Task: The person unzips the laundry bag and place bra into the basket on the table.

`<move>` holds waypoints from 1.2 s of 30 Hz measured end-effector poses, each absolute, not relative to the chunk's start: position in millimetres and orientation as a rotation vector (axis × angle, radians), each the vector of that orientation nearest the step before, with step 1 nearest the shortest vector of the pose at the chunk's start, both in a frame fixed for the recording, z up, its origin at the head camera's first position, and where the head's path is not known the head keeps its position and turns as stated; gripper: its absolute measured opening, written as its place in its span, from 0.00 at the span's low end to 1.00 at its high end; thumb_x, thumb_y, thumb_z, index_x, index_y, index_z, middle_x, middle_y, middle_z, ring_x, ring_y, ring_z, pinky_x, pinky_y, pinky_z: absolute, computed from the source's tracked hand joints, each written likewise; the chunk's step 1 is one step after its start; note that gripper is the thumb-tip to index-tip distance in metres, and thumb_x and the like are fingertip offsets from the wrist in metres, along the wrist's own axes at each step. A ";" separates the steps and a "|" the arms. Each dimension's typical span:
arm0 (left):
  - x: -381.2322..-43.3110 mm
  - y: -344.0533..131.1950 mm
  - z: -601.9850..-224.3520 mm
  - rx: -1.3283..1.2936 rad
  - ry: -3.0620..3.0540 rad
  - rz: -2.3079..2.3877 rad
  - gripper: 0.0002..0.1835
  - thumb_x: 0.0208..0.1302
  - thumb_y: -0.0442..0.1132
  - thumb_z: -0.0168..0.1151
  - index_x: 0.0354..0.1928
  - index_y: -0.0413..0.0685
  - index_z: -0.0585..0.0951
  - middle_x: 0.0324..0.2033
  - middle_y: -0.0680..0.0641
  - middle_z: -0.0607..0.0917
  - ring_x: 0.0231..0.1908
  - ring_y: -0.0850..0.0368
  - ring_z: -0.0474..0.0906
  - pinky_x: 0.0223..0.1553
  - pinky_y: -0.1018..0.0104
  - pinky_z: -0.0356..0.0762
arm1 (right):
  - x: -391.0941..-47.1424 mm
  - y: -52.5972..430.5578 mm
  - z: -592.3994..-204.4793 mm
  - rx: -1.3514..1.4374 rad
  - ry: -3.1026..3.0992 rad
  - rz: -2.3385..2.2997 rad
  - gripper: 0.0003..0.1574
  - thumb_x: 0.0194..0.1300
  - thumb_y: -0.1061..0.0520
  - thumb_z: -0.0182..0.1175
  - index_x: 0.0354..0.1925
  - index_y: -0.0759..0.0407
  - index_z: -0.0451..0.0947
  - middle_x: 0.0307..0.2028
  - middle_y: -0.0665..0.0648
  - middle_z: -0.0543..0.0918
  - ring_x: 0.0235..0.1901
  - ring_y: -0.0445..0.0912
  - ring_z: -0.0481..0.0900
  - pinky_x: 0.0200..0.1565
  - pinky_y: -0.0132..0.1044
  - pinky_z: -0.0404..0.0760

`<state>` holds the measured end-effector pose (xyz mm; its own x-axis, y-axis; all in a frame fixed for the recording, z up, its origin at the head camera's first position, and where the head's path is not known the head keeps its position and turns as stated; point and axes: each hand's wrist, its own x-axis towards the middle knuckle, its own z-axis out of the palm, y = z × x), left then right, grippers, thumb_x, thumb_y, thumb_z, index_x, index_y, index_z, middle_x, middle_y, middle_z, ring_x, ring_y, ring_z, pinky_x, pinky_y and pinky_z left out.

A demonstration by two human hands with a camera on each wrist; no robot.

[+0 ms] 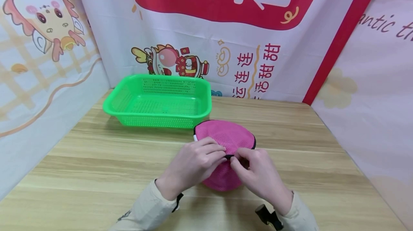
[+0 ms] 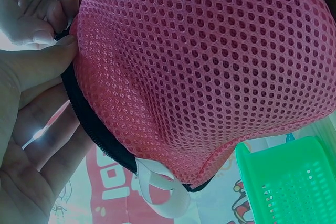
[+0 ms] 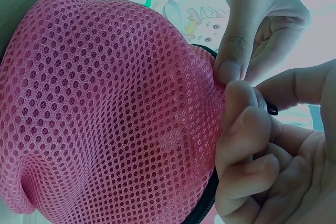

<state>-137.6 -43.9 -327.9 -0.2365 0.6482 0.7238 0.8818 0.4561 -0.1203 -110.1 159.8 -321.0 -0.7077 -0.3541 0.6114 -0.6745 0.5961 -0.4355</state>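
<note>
A pink mesh bag (image 1: pixel 226 134) with a black zipper (image 2: pixel 100 135) along its edge is held just above or on the table. My left hand (image 1: pixel 196 161) pinches the zipper edge from the left, its thumb on the mesh side. Close against it, my right hand (image 1: pixel 258 170) pinches the zipper at the middle. Between the right fingers a small black zipper pull (image 3: pixel 272 108) sticks out in the right wrist view. A white fabric loop (image 2: pixel 163 187) hangs from the bag's far end in the left wrist view. The bag's inside cannot be seen.
Behind the bag to the left stands a green plastic basket (image 1: pixel 158 119) with perforated walls, close to the bag's edge. Printed cloth (image 1: pixel 180 34) hangs behind and along both sides of the wood-grain table (image 1: pixel 96 173).
</note>
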 end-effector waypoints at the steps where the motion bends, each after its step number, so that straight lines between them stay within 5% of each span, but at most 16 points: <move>1: -137.4 -44.0 -327.9 -1.276 -1.982 -0.411 0.05 0.57 0.34 0.72 0.36 0.45 0.88 0.36 0.50 0.87 0.41 0.59 0.80 0.45 0.70 0.80 | -110.0 159.7 -320.9 0.818 -2.358 0.920 0.23 0.54 0.66 0.60 0.16 0.42 0.63 0.14 0.34 0.59 0.15 0.30 0.58 0.15 0.24 0.57; 36: -133.3 -45.4 -323.1 -1.309 -1.993 -0.401 0.06 0.57 0.32 0.72 0.37 0.47 0.89 0.35 0.53 0.88 0.40 0.61 0.80 0.43 0.72 0.80 | -110.1 163.0 -318.9 0.785 -2.407 0.966 0.24 0.52 0.68 0.58 0.14 0.44 0.60 0.13 0.34 0.56 0.14 0.30 0.56 0.14 0.28 0.57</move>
<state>-133.3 -45.4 -323.1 -0.2369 0.6708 0.7028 0.8904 0.4393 -0.1191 -110.1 163.0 -318.9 -0.7480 -0.3416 0.5691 -0.6402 0.5974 -0.4830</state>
